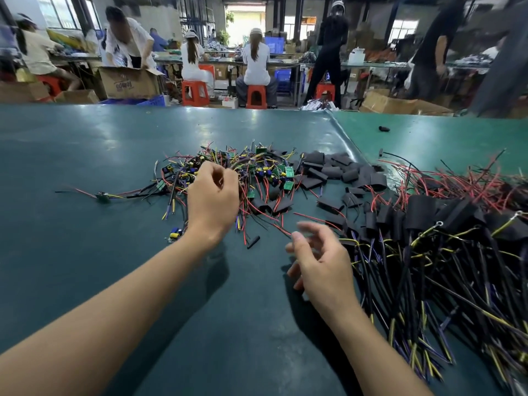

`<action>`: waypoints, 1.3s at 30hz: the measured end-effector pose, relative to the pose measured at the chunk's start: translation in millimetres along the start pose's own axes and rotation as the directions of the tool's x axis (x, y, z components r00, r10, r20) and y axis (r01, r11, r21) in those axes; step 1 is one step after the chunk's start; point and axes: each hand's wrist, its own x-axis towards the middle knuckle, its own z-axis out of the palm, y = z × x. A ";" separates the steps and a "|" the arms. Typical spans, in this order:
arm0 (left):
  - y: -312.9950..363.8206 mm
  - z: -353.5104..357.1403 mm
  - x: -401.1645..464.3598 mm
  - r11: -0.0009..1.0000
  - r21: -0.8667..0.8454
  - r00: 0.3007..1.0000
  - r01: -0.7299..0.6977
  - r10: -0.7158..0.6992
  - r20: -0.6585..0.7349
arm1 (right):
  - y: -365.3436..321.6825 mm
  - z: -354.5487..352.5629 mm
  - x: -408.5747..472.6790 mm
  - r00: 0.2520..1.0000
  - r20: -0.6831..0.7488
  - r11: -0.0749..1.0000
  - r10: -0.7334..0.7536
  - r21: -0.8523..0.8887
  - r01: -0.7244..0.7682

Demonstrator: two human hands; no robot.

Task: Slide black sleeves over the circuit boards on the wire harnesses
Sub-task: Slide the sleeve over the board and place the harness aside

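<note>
While the tangle of bare harnesses (228, 170) lies mid-counter (85, 155), our left hand (213, 198) curls its grip into those wires. Loose black sleeves (331, 170) lie just right. Our right hand (317, 261) hovers nearer us, fingers relaxed, beside the sleeved pile (428, 238).

My left grip (213, 192) hid whatever its curled fingers pinched; my right fingertips (303, 225) blurred, and the sleeved harnesses (428, 252) ran off the right edge.
</note>
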 end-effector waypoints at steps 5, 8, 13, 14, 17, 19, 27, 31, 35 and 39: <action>13.3 -20.3 -60.1 0.966 -0.163 0.946 -0.199 0.233 0.225 | 4.8 -5.1 6.0 0.998 -0.063 0.998 -0.010 -0.055 0.007; 26.0 -21.2 -85.0 0.928 -0.229 0.860 -0.295 0.362 0.359 | 8.1 -5.0 5.9 0.999 -0.027 0.984 -0.025 -0.180 0.020; 42.0 -16.0 -94.7 0.902 -0.353 0.785 -0.248 0.400 0.472 | 3.1 -8.4 5.9 0.999 -0.038 0.996 0.021 -0.087 -0.025; 45.2 -15.5 -96.4 0.892 -0.379 0.773 -0.247 0.418 0.478 | 1.5 -9.6 6.2 0.999 -0.038 0.998 0.031 -0.054 -0.033; 55.7 -13.6 -97.6 0.819 -0.468 0.673 -0.331 0.553 0.491 | 1.2 -12.4 7.5 0.997 0.002 0.978 0.080 0.192 -0.079; 57.3 -10.5 -93.9 0.764 -0.525 0.543 -0.375 0.640 0.543 | -1.9 -14.3 7.1 0.986 -0.005 0.899 0.164 0.412 -0.147; 4.1 47.5 -37.8 0.878 0.039 0.757 -0.477 0.388 0.525 | -21.3 -21.4 16.6 0.980 -0.179 0.779 0.086 0.626 0.046; -12.3 74.8 -2.6 0.771 0.340 0.706 -0.538 0.192 0.682 | -22.9 -20.1 16.6 0.969 -0.234 0.787 0.081 0.611 0.082; -16.0 80.1 5.8 0.539 0.543 0.675 -0.644 0.067 0.734 | -26.2 -23.6 16.9 0.945 -0.320 0.800 0.065 0.584 0.142; -14.4 78.6 5.7 0.437 0.548 0.654 -0.714 0.134 0.745 | -27.4 -26.6 17.1 0.935 -0.344 0.781 0.087 0.606 0.151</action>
